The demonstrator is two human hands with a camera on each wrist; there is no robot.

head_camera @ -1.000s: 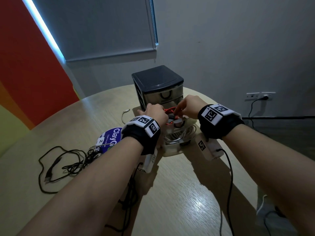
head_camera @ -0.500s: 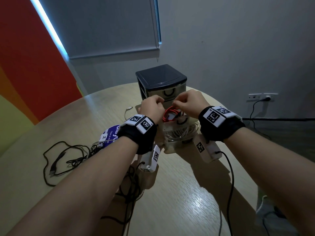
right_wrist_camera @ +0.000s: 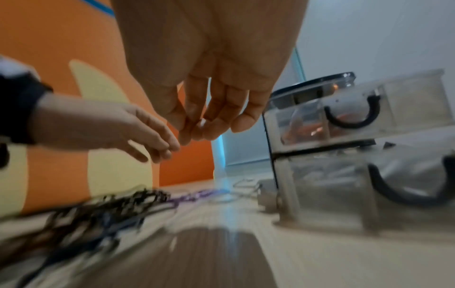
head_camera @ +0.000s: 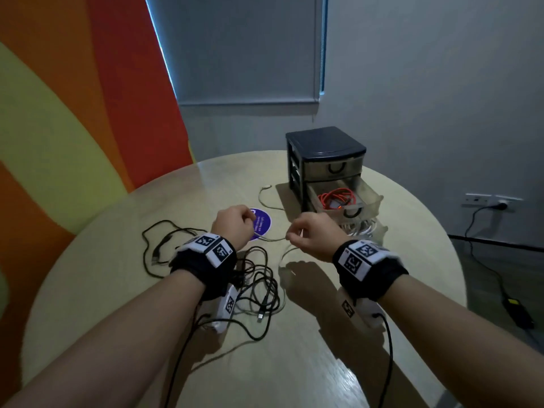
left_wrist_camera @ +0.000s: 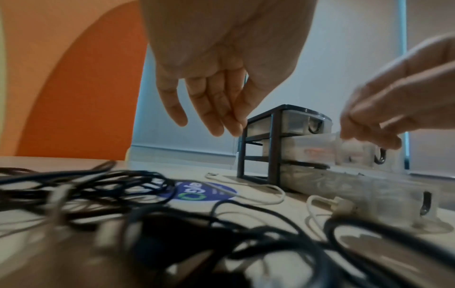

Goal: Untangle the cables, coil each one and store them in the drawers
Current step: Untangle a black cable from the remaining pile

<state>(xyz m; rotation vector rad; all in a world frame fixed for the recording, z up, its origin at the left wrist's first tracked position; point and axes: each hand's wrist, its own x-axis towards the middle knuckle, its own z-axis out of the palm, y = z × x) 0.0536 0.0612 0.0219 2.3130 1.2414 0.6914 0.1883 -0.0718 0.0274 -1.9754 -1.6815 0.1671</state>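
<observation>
Thin white cable | runs crosswise between left hand and right hand | both grips pinch it | near black drawer unit

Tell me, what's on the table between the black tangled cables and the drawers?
In the head view, a round purple sticker and a thin white cable lie between the black cables and the drawers.

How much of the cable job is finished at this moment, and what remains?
Done: an orange cable lies coiled in the open middle drawer, and whitish cables fill the open bottom drawer. In hand: the left hand and right hand pinch a thin white cable between them. Left: the tangled black cables on the table, both drawers unshut.
</observation>
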